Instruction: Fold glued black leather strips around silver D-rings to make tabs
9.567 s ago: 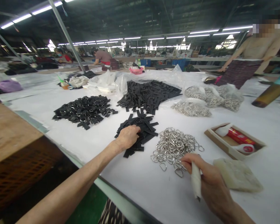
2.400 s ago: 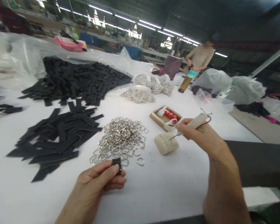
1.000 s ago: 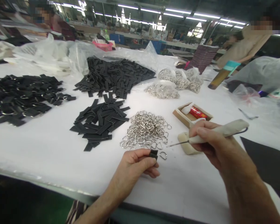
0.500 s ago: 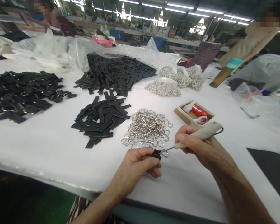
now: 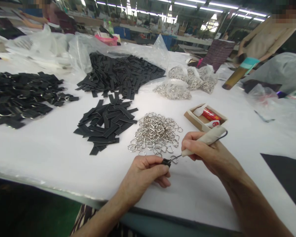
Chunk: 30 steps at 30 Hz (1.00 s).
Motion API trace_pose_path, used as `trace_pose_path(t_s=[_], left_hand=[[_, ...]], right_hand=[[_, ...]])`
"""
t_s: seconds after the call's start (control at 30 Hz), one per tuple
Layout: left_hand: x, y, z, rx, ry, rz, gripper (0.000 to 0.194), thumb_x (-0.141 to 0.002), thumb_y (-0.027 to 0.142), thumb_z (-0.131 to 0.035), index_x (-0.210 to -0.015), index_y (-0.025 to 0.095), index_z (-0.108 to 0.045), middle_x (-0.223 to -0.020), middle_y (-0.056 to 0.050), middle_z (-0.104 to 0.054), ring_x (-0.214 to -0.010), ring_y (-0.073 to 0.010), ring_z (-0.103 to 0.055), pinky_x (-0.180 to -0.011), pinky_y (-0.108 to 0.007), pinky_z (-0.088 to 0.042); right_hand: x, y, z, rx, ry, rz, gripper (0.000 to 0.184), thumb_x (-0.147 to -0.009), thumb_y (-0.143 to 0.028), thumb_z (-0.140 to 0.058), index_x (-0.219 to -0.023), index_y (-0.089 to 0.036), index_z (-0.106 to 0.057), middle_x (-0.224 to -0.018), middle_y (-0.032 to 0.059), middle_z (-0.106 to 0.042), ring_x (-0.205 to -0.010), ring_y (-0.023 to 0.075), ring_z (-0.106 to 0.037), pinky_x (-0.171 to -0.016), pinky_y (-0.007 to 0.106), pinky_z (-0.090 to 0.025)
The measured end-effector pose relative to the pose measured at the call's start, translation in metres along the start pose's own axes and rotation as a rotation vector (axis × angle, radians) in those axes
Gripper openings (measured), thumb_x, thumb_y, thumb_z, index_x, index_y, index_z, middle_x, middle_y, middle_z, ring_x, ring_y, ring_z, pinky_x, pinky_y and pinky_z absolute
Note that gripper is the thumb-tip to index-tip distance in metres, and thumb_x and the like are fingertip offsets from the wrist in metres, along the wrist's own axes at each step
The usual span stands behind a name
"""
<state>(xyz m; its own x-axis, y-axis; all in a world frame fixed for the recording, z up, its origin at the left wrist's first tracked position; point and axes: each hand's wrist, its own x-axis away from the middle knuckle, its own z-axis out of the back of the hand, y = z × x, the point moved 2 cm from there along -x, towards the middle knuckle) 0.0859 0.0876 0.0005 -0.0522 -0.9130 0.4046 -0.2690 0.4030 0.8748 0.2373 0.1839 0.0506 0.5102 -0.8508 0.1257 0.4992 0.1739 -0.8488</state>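
Note:
My left hand (image 5: 151, 171) pinches a short folded black strap (image 5: 166, 162) between thumb and fingers. A metal D-ring (image 5: 174, 160) sits at the strap's right end. In my right hand (image 5: 204, 148) is an awl-like tool (image 5: 209, 135) with a pale wrapped handle and a thin metal shaft. Its tip reaches the strap's end beside the ring; whether it is inside the fold I cannot tell. Just beyond my hands lies a heap of loose D-rings (image 5: 158, 130). Left of that is a small pile of black strips (image 5: 107, 121).
Behind lie a large heap of black strips (image 5: 123, 72) and bags of rings (image 5: 172, 89). Strips with rings form a pile (image 5: 22, 95) at left. A cardboard box (image 5: 194, 120) holds a red package. A bottle (image 5: 239, 74) leans at right. A co-worker (image 5: 268, 36) is beyond.
My right hand and the tool have shifted slightly left, bringing the tip closer into the strap's end. My left hand stays almost still with the strap. The view has shifted slightly.

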Motion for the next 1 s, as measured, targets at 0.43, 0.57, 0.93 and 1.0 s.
trace_pose_path(t_s=[0.43,0.57,0.93,1.0], left_hand=[[0.000,-0.005,0.003,0.076,0.000,0.003,0.018,-0.074,0.023,-0.063,-0.059,0.014,-0.064,-0.057,-0.002,-0.067,-0.044,-0.0111,-0.061,-0.048,-0.020,-0.047],[0.000,-0.003,0.003,0.130,-0.027,-0.027,0.018,-0.074,0.023,-0.063,-0.059,0.013,-0.064,-0.058,-0.002,-0.067,-0.043,-0.0095,-0.060,-0.046,-0.019,-0.046],[0.000,-0.006,0.006,0.264,0.021,-0.075,0.017,-0.070,0.024,-0.064,-0.058,0.012,-0.061,-0.053,-0.003,-0.065,-0.035,-0.0096,-0.056,-0.039,-0.018,-0.038],[0.000,-0.007,0.008,0.272,0.038,-0.088,0.016,-0.070,0.024,-0.064,-0.059,0.012,-0.062,-0.052,-0.003,-0.065,-0.035,-0.0098,-0.056,-0.039,-0.019,-0.039]], right_hand=[[0.002,-0.004,0.014,-0.350,0.196,0.016,0.023,-0.070,-0.033,-0.056,-0.052,-0.018,-0.054,-0.042,-0.0030,-0.040,-0.041,0.0082,-0.030,-0.039,0.024,-0.016],[0.003,-0.004,0.011,-0.387,0.186,0.026,0.022,-0.071,-0.033,-0.057,-0.056,-0.018,-0.055,-0.044,-0.0032,-0.040,-0.041,0.0078,-0.029,-0.039,0.024,-0.015],[0.002,0.001,0.008,-0.392,0.190,0.040,0.021,-0.071,-0.037,-0.061,-0.063,-0.019,-0.057,-0.051,-0.0019,-0.046,-0.045,0.0094,-0.036,-0.040,0.022,-0.023],[0.003,-0.001,0.007,-0.355,0.211,0.028,0.018,-0.071,-0.037,-0.063,-0.067,-0.019,-0.059,-0.055,-0.0012,-0.050,-0.048,0.0106,-0.040,-0.041,0.022,-0.027]])
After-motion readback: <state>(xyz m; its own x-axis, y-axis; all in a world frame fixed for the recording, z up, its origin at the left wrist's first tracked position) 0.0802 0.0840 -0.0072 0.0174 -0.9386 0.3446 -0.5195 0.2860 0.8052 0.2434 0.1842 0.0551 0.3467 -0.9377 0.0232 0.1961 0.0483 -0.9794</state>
